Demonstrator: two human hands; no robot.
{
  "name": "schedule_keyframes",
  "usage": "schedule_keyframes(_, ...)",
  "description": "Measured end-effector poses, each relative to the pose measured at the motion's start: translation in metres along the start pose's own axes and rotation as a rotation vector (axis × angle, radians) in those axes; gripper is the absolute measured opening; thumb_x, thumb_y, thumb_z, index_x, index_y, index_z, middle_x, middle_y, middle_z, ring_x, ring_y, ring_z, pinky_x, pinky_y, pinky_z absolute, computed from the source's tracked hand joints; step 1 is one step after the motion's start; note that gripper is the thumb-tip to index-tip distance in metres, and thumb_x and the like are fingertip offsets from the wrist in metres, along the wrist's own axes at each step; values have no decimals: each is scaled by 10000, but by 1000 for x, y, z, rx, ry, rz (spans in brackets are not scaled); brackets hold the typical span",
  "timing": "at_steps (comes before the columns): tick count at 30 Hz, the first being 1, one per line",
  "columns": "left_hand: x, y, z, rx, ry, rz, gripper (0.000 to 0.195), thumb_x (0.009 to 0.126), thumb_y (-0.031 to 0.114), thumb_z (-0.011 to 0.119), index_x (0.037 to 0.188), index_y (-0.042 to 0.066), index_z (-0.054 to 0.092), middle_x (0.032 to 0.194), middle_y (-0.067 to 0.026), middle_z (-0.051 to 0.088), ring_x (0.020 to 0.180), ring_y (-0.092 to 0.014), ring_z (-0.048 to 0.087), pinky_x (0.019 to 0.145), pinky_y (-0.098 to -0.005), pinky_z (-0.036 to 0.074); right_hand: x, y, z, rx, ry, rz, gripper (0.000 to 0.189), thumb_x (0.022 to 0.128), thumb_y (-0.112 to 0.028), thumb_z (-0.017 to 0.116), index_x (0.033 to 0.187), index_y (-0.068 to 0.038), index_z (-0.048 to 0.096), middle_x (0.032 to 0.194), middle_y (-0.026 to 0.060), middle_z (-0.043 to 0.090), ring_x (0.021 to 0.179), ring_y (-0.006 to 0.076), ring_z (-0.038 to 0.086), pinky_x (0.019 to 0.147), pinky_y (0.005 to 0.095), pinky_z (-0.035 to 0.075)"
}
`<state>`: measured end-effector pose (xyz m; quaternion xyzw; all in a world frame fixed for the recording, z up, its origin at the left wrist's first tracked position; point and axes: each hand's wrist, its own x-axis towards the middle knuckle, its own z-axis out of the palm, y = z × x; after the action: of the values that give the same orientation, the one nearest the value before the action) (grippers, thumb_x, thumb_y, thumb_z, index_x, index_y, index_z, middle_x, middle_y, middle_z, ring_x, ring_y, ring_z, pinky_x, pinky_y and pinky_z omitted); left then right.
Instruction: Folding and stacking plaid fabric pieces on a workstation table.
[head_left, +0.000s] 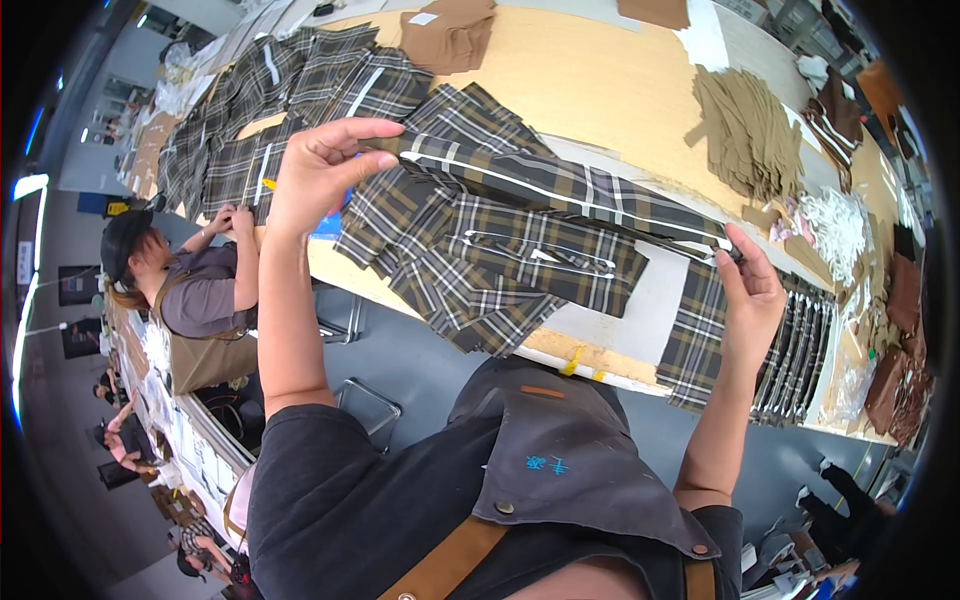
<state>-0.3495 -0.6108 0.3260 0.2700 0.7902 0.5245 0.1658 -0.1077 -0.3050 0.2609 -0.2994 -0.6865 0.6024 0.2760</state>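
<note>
Between my two hands a folded plaid fabric strip is stretched above the table, with a white band along its length. My left hand pinches one end between thumb and fingers. The other end is pinched by my right hand, lower in the view. Beneath the strip lies a plaid cloth panel with a long white-edged outline on it. More plaid pieces are heaped to its left. Near my right hand hangs a plaid panel over the table's front edge.
A row of folded plaid pieces lies at the right. Beyond are tan fabric strips, white scraps and a brown cloth stack. A co-worker in a cap handles plaid cloth at the left. A metal stool stands below the table.
</note>
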Motion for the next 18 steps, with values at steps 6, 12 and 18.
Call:
schedule_keyframes(6,13,21,46,199,-89,79,225,721,-34,638,942,9,637,853,-55,644,770,-70,584,683,-192,460,-26,15,-49,-507,100,-274,177,701,0,661,877,-3,636,812,87,610,737,155,574,687,249,448)
schedule_keyframes(12,37,43,70,595,-141,399,157,657,-61,624,795,14,633,932,-80,577,865,-176,535,761,-252,408,-46,28,-87,-592,22,-517,214,550,51,673,713,-54,582,1047,99,538,1008,312,484,830,374,401)
schedule_keyframes(18,108,56,110,76,-517,194,125,678,-2,623,771,15,541,868,-80,564,907,-192,538,835,-294,396,-91,54,-127,51,-147,96,104,715,46,633,749,-11,553,934,115,624,811,144,606,685,236,475)
